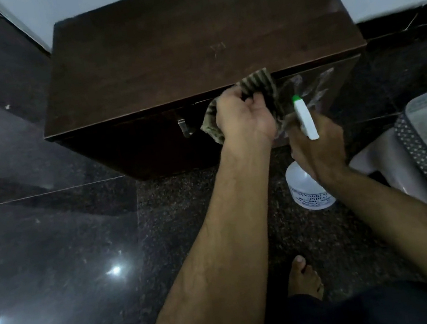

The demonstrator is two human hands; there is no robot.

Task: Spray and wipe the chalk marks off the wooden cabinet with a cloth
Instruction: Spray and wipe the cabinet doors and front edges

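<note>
Left hand (242, 119) clutches the striped cloth (260, 83) against the cabinet (186, 39) front. Right hand (317, 147) fingers wrap the spray bottle (306, 120), trigger hidden. Chalk marks (318, 85) pretty blurry.

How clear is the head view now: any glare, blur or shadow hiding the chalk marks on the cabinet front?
Head view: dim overall; the cabinet front lies in shadow, so the chalk marks show only faintly right of the cloth; glare spots sit on the polished floor at left, off the work; edges bend from the wide lens; slight softness throughout.
</note>
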